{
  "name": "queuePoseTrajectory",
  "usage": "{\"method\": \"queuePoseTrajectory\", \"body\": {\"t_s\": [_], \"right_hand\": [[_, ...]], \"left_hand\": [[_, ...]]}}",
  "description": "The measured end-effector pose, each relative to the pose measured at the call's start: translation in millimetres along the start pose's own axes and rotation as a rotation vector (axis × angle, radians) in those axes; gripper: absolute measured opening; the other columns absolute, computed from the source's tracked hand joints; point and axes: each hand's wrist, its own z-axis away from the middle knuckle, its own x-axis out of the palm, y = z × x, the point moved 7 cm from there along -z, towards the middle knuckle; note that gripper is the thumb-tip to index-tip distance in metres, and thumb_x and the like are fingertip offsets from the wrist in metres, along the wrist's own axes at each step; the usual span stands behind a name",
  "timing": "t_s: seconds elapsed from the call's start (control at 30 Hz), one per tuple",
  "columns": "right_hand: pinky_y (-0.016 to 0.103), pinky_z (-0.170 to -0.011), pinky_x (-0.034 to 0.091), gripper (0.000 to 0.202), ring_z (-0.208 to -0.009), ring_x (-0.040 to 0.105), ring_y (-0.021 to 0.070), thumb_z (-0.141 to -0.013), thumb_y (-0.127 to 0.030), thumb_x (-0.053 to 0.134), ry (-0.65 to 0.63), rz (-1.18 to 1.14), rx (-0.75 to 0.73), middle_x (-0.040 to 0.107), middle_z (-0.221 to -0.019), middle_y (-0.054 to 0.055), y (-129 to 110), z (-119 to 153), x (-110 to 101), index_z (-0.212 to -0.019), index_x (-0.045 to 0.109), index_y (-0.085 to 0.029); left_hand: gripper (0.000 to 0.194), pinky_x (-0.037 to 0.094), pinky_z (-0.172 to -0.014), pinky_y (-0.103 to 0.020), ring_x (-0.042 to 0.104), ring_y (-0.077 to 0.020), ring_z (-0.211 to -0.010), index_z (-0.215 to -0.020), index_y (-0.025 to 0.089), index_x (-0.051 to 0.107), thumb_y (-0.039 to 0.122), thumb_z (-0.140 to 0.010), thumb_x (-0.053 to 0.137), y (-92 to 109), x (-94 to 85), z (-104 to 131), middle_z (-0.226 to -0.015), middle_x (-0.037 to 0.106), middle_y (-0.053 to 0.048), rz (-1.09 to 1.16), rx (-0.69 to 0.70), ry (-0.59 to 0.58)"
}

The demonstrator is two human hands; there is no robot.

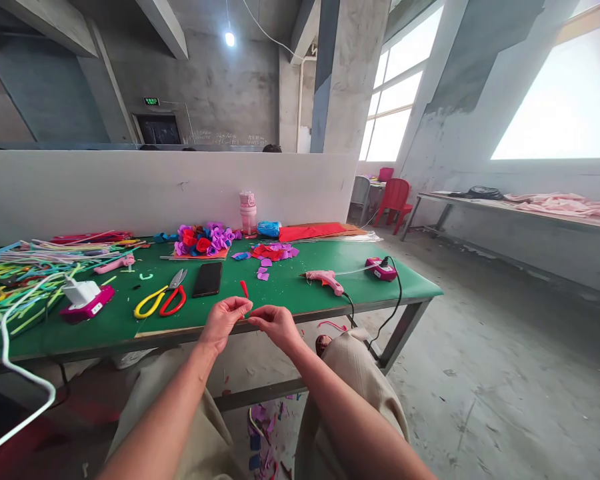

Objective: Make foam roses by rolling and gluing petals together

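A: In the head view, where are the hands?
B: At the near edge of the green surface (280, 293), nearly meeting. The left hand (225, 321) and right hand (276, 325) each have thumb and index fingers pinched together; whatever is between them is too small to tell.
A: And the red strip (244, 289)?
B: Just beyond the left hand's fingertips; I can't tell whether it's held or lying down.
A: What's around them?
B: On the left, a black smartphone (207, 279), then scissors (173, 288) with one yellow and one red handle. On the right, a pink glue gun (326, 279). Farther back, loose petals (275, 252), a pile of purple, red and blue artificial flowers (204, 240) and a pink bottle (248, 213).
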Motion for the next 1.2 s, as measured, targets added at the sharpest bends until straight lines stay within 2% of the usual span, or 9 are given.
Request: {"method": "queuePoseTrajectory", "body": {"t_s": [0.23,0.33,0.5,0.63,0.73,0.97,1.1,1.17,1.2], "right_hand": [[0.020,-0.046,0.030,0.027,-0.048,0.042,0.0077,-0.065,-0.042,0.068,-0.013,-0.101,0.035,0.058,-0.055,-0.001,-2.5,3.1,3.4,-0.063,0.065,-0.015],[0.020,-0.048,0.033,0.023,-0.048,0.043,0.0075,-0.066,-0.037,0.067,-0.053,-0.059,0.047,0.058,-0.054,-0.002,2.2,6.0,10.3,-0.062,0.065,-0.015],[0.019,-0.048,0.034,0.013,-0.047,0.045,0.0076,-0.069,-0.026,0.063,-0.172,0.111,0.086,0.057,-0.052,-0.003,17.7,18.5,28.1,-0.064,0.066,-0.014],[0.019,-0.047,0.031,0.023,-0.046,0.042,0.0073,-0.072,-0.032,0.064,-0.168,0.346,0.096,0.051,-0.046,-0.004,23.4,36.7,24.2,-0.057,0.065,-0.014],[0.017,-0.051,0.035,0.010,-0.052,0.047,0.0072,-0.070,-0.023,0.063,-0.292,0.378,0.014,0.059,-0.060,-0.003,22.5,55.1,22.2,-0.068,0.070,-0.016],[0.018,-0.058,0.039,0.013,-0.059,0.051,0.0090,-0.069,-0.016,0.063,-0.284,0.358,0.096,0.063,-0.069,-0.001,46.1,85.5,-24.4,-0.077,0.073,-0.017],[0.017,-0.046,0.032,0.012,-0.047,0.046,0.0076,-0.073,-0.020,0.058,-0.244,0.251,0.316,0.055,-0.054,-0.003,55.2,87.9,-49.7,-0.077,0.068,-0.014],[0.017,-0.047,0.034,0.016,-0.050,0.048,0.0077,-0.071,-0.017,0.059,-0.239,0.283,0.302,0.058,-0.060,-0.003,39.1,76.0,-59.7,-0.085,0.067,-0.016],[0.017,-0.048,0.034,0.010,-0.052,0.049,0.0082,-0.070,-0.017,0.060,-0.275,0.338,0.286,0.059,-0.060,-0.003,27.8,66.2,-62.6,-0.077,0.067,-0.016]], "left_hand": [[0.023,0.044,-0.069,-0.027,0.058,-0.0155,-0.071,-0.065,0.016,0.068,0.038,-0.062,0.076,5.5,16.1,10.1,-0.076,0.068,-0.003,-0.007,-0.031,-0.142],[0.023,0.044,-0.069,-0.025,0.060,-0.0157,-0.076,-0.066,0.016,0.065,0.037,-0.065,0.074,9.4,7.8,8.3,-0.080,0.069,-0.004,0.029,0.025,-0.093],[0.031,0.048,-0.070,-0.026,0.061,-0.0137,-0.066,-0.075,0.017,0.057,0.039,-0.063,0.076,13.9,-17.0,-8.9,-0.061,0.063,0.001,0.266,0.006,0.023],[0.029,0.048,-0.063,-0.023,0.054,-0.0081,-0.052,-0.079,0.018,0.056,0.036,-0.067,0.075,28.8,-14.4,-30.0,-0.054,0.053,0.007,0.238,-0.031,-0.095],[0.029,0.045,-0.054,-0.019,0.047,-0.0049,-0.048,-0.077,0.016,0.055,0.035,-0.066,0.075,46.1,-6.9,-46.4,-0.058,0.054,0.007,0.189,-0.016,-0.158],[0.032,0.039,-0.050,-0.019,0.050,-0.0075,-0.048,-0.083,0.019,0.050,0.040,-0.070,0.070,68.9,3.3,-73.6,-0.061,0.062,0.002,0.118,0.040,-0.171],[0.031,0.024,-0.041,-0.015,0.036,-0.0045,-0.042,-0.082,0.019,0.049,0.045,-0.073,0.065,54.4,1.5,-78.9,-0.051,0.053,0.006,0.032,0.034,-0.150],[0.033,0.022,-0.041,-0.014,0.034,-0.0045,-0.043,-0.081,0.019,0.050,0.047,-0.073,0.064,42.7,-3.4,-79.7,-0.050,0.048,0.007,-0.004,-0.002,-0.109],[0.033,0.022,-0.041,-0.014,0.033,-0.0045,-0.044,-0.081,0.019,0.050,0.048,-0.073,0.064,37.6,-6.4,-79.7,-0.050,0.047,0.007,-0.012,-0.018,-0.085]]}}
